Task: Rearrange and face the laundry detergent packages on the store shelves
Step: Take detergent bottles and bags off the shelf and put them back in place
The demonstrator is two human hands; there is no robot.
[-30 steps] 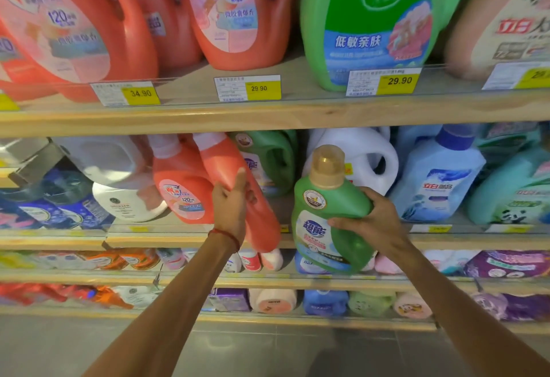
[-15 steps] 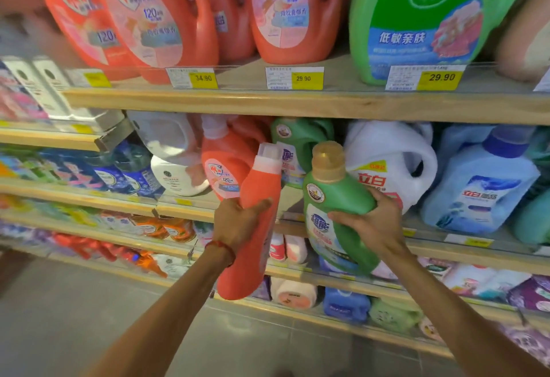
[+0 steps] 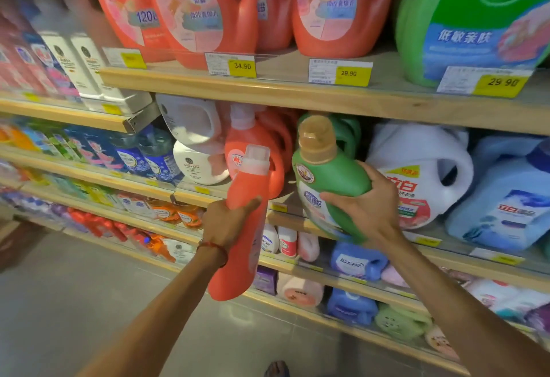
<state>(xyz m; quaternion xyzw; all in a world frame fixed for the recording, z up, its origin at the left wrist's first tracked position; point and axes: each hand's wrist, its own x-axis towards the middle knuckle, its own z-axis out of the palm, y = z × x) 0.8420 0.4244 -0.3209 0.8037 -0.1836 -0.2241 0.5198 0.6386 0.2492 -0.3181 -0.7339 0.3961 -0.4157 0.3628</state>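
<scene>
Two bottles held: one orange bottle (image 3: pixel 241 228), one green bottle (image 3: pixel 330 180).

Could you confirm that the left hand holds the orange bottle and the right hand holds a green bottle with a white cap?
Not quite: in the head view the cap of the green bottle is tan, not white. The left hand holds the orange bottle, the right hand the green one.

Between the two grips a narrow gap of shelf (image 3: pixel 290 190) lies open, orange jug (image 3: pixel 253 141) left of it, white jug (image 3: pixel 416 162) right
</scene>
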